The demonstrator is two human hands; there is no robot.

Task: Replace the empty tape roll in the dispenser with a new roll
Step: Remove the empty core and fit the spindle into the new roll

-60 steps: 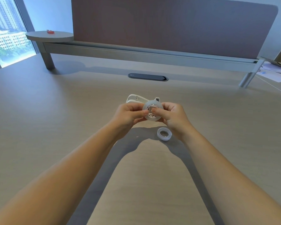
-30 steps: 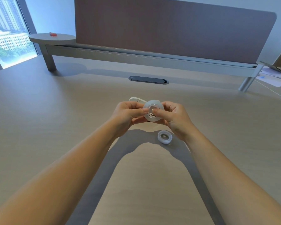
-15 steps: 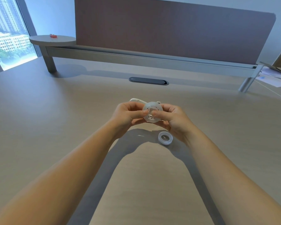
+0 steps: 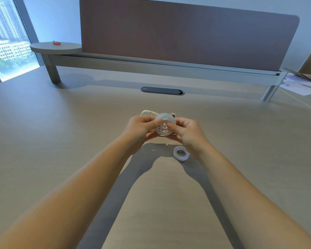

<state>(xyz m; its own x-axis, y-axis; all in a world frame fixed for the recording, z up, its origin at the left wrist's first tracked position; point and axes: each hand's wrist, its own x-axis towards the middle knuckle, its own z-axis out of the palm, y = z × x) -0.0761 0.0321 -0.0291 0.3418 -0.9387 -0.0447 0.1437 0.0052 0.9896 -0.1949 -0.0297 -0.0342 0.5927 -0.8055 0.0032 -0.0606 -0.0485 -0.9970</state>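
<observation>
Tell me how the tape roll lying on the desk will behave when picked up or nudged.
The tape roll lies flat, so it probably slides rather than rolls. Stood on edge, it would likely roll. It looks small and hollow, so probably light.

A wide pale wood-grain desk [image 4: 43,141] is filling most of my view. Along the top, a brown divider panel [image 4: 187,33] is standing on a grey rail [image 4: 151,67]. Upper left, a round shelf [image 4: 56,47] is carrying a small red object [image 4: 56,43], too small to identify. A dark oval cable port [image 4: 162,90] is sitting centre frame. Far right, papers [image 4: 302,87] are lying flat. A window [image 4: 5,36] is glowing at left.
</observation>
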